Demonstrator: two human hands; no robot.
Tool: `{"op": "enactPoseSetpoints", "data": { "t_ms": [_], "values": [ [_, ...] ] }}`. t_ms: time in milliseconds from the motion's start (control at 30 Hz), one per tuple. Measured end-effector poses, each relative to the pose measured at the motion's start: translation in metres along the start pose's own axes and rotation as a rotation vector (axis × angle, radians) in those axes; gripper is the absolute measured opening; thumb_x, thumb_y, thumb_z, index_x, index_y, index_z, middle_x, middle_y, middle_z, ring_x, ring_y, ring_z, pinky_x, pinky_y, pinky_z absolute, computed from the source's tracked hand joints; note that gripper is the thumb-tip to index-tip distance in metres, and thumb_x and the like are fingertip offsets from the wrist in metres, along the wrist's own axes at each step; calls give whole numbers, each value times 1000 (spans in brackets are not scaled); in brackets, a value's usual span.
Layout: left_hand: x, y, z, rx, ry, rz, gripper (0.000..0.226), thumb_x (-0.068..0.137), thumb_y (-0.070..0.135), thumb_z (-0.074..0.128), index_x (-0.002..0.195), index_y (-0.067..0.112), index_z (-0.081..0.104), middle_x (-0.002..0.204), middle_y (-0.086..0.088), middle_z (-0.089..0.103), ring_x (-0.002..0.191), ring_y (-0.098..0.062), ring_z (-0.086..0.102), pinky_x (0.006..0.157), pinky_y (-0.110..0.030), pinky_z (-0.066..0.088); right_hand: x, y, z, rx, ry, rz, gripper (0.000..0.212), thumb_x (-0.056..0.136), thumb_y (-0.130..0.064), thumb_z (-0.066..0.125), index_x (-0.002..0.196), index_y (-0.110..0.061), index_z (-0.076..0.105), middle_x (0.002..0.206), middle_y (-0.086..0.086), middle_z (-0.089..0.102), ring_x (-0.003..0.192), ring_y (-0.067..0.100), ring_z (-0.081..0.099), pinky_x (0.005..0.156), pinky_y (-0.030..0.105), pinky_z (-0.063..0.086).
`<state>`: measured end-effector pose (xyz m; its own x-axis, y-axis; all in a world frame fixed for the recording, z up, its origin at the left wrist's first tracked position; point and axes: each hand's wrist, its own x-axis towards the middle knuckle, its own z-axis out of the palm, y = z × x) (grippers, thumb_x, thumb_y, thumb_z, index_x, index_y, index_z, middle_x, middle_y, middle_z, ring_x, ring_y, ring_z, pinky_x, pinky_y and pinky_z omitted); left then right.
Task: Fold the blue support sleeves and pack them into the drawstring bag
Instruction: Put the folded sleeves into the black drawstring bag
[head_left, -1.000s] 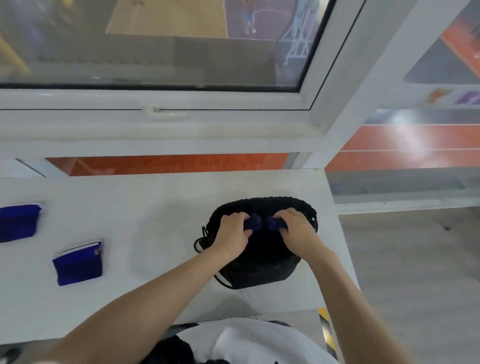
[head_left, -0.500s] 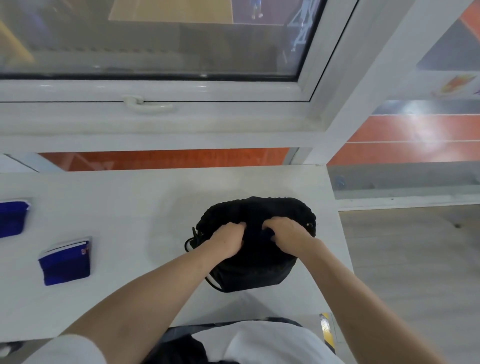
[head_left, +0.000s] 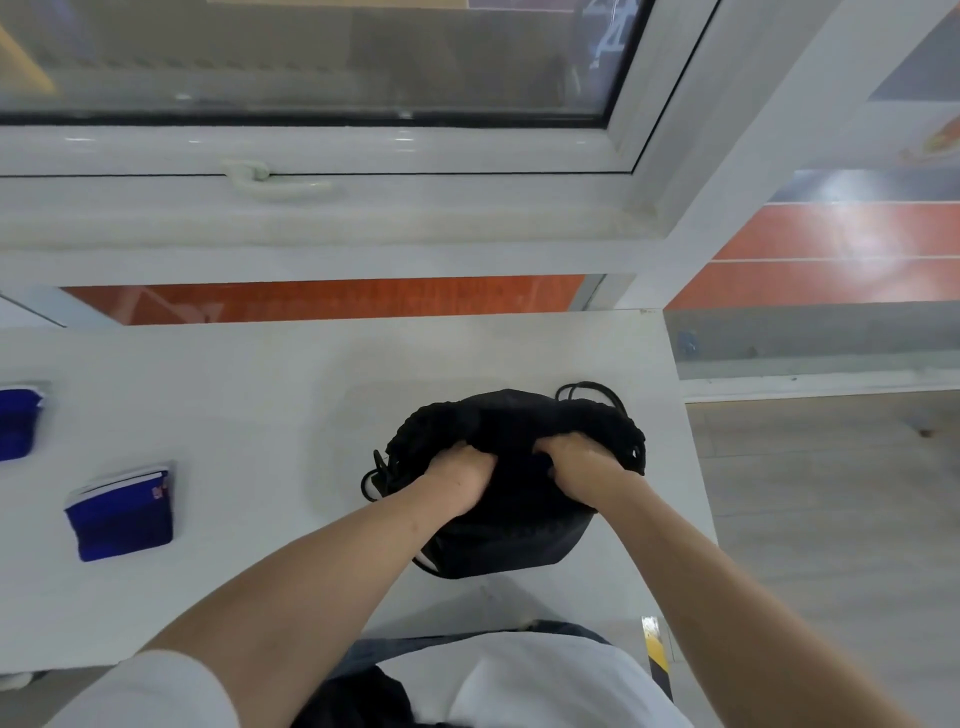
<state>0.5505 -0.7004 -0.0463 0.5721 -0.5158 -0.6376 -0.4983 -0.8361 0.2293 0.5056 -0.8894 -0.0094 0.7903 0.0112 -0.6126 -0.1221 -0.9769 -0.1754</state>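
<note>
A black drawstring bag (head_left: 511, 540) stands on the white table (head_left: 270, 395), right of centre. Both hands reach into its mouth: my left hand (head_left: 457, 475) and my right hand (head_left: 584, 460) have curled fingers sunk into the bag's black fabric, their tips hidden. No blue sleeve shows between them. A folded blue support sleeve (head_left: 122, 512) lies on the table at the left, and another blue sleeve (head_left: 18, 421) lies at the left edge, cut off by the frame.
A white window frame with a handle (head_left: 270, 179) runs behind the table. The table's right edge (head_left: 696, 467) is close to the bag; beyond it lies a grey floor. Black cords (head_left: 587, 392) loop out behind the bag.
A second ago a blue sleeve showed between my hands at the bag's mouth; it has sunk out of sight and the bag's top has gathered in around my hands.
</note>
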Motion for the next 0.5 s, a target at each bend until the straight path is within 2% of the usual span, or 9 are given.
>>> {"op": "enactPoseSetpoints", "data": {
  "t_ms": [100, 167, 267, 367, 500],
  "values": [
    [2, 0, -2, 82, 29, 12, 28, 103, 16, 48, 125, 16, 65, 123, -12, 64, 121, -33, 56, 98, -44, 50, 5, -1, 7, 12, 2, 0, 38, 96, -15, 57, 129, -33, 65, 119, 3, 69, 104, 27, 65, 88, 35, 54],
    [1, -1, -4, 79, 41, 13, 23, 100, 13, 51, 115, 14, 68, 114, -10, 68, 111, -31, 63, 92, -43, 56, 8, -2, 10, 15, 9, -5, 38, 96, -16, 57, 131, -31, 63, 126, 3, 66, 111, 27, 63, 94, 36, 53],
    [-4, -3, -9, 31, 104, 23, 16, 98, 13, 54, 106, 14, 67, 102, -6, 70, 96, -27, 69, 81, -42, 60, 8, -2, 14, 4, 42, -8, 43, 98, -21, 58, 140, -29, 58, 143, 4, 54, 132, 30, 51, 110, 42, 45],
    [-14, -6, -12, -14, 188, 60, 16, 99, 16, 54, 113, 14, 62, 104, -7, 67, 98, -28, 67, 80, -45, 60, -3, -2, 16, 14, 122, -51, 47, 98, -25, 59, 144, -27, 55, 148, 2, 50, 141, 29, 40, 117, 44, 37],
    [-47, -12, -17, -20, 363, 112, 34, 104, 29, 54, 135, 16, 57, 119, -5, 66, 108, -27, 63, 82, -43, 59, -29, -14, 18, 83, 348, -116, 40, 96, -28, 63, 135, -23, 63, 135, -1, 62, 128, 27, 52, 108, 45, 46]
  ]
}}
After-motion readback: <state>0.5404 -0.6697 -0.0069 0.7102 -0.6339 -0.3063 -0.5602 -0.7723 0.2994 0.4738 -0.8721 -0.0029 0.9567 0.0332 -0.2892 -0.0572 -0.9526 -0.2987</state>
